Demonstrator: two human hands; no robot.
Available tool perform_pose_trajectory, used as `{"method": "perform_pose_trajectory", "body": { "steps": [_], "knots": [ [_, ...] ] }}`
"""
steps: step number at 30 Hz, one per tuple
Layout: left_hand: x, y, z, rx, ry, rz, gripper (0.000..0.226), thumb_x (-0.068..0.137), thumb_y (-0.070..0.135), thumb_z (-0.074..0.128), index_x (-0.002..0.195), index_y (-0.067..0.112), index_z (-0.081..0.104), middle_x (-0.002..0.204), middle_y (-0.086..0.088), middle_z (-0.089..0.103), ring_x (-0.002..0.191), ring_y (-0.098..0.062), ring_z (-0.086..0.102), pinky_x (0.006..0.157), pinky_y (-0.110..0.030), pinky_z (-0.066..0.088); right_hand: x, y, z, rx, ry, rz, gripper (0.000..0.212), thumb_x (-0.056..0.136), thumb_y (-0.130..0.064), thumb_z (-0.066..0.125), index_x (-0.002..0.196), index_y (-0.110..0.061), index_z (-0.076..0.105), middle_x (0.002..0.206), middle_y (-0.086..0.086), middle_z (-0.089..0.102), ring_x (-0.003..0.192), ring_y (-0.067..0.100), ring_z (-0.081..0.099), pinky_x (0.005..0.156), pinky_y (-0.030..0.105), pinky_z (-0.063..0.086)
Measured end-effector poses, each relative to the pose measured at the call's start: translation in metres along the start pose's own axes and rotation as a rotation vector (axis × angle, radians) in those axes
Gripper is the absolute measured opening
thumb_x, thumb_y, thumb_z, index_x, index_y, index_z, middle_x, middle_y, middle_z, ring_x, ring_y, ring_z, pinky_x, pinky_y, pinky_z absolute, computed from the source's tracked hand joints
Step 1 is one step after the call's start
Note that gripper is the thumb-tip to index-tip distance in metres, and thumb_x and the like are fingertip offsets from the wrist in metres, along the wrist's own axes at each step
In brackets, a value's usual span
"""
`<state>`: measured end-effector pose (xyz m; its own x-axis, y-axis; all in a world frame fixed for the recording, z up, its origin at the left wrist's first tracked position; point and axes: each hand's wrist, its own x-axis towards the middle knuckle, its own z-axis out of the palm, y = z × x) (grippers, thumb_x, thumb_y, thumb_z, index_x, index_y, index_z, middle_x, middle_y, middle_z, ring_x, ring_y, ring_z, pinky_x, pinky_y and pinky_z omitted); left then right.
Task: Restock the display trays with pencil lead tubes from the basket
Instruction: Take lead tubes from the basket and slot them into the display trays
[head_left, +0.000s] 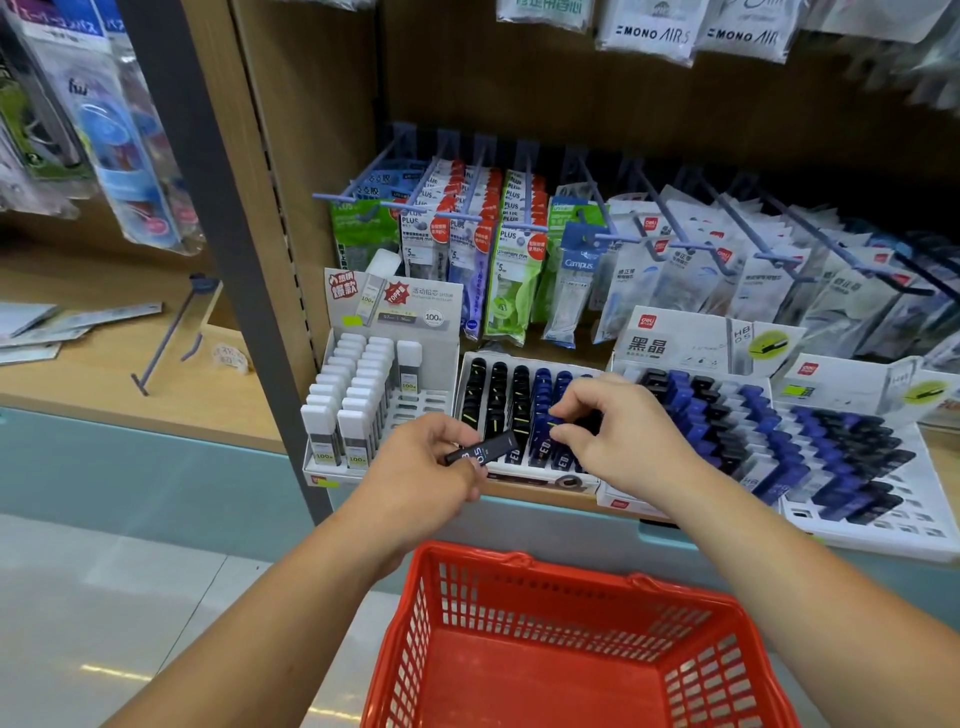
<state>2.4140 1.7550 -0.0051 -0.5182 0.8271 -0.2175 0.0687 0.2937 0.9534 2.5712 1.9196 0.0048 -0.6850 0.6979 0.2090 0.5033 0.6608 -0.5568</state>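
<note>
A person's left hand (431, 467) pinches a black lead tube (485, 449) before a display tray (519, 475) of black and blue tubes; the right hand (623, 436) curls over its blue rows, above a red basket (582, 571).

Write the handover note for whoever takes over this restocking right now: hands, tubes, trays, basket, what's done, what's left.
Left hand: holds a black tube marked 0.5, just in front of the middle tray.
Right hand: fingertips at the blue tubes in that tray; whether it grips one cannot be told.
Red basket: below the hands; no tubes show in its visible part.
Done: the middle tray's rows look nearly full.
Left: seat the black tube, probably among the black rows. Empty slots show in the white-capped tray and at the front of the far-right tray.
</note>
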Motion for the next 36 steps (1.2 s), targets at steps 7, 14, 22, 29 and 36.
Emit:
{"method": "perform_pose_trajectory", "body": {
  "steps": [7,14,22,29,36],
  "knots": [
    [-0.002,0.003,0.0,0.04,0.019,0.042,0.016,0.095,0.002,0.068,0.102,0.015,0.067,0.078,-0.009,0.075,0.063,-0.008,0.067,0.061,-0.025,0.054,-0.003,-0.001,0.008,-0.275,0.051,-0.268,0.01,0.083,-0.031,0.079,0.091,-0.026,0.079,0.085,-0.009,0.059,0.088,0.017,0.047,0.08,0.04,0.049],
    [-0.013,0.026,0.021,-0.01,-0.052,0.147,0.02,0.094,0.01,0.073,0.109,0.015,0.06,0.063,-0.003,0.069,0.063,-0.015,0.071,0.058,-0.024,0.055,-0.032,-0.022,-0.02,0.292,-0.182,0.011,0.014,0.089,-0.008,0.076,0.099,-0.015,0.081,0.073,-0.008,0.071,0.059,0.002,0.058,0.057,0.016,0.047],
    [-0.031,0.051,0.082,-0.091,-0.151,0.293,0.026,0.097,0.003,0.068,0.116,0.02,0.067,0.069,-0.013,0.071,0.062,-0.015,0.068,0.059,-0.024,0.055,-0.079,0.004,-0.066,0.672,-0.14,0.192,0.032,0.09,0.006,0.07,0.111,-0.017,0.07,0.093,0.013,0.064,0.061,0.011,0.06,0.05,0.019,0.05],
    [-0.028,0.045,0.166,0.075,-0.16,0.328,0.012,0.096,0.005,0.066,0.1,0.016,0.066,0.078,-0.01,0.074,0.067,-0.014,0.069,0.064,-0.025,0.052,-0.129,0.089,-0.116,0.563,0.027,0.299,0.046,0.092,0.008,0.062,0.121,-0.028,0.066,0.071,0.007,0.049,0.053,0.027,0.06,0.049,0.035,0.052],
    [-0.026,0.046,0.238,0.407,-0.215,0.496,0.014,0.093,0.016,0.07,0.103,0.026,0.069,0.103,0.014,0.07,0.098,0.0,0.064,0.091,-0.023,0.052,-0.163,0.167,-0.165,0.474,0.407,0.404,0.025,0.094,0.008,0.063,0.099,-0.016,0.069,0.072,0.007,0.056,0.054,0.019,0.061,0.053,0.031,0.055]
  ]
}}
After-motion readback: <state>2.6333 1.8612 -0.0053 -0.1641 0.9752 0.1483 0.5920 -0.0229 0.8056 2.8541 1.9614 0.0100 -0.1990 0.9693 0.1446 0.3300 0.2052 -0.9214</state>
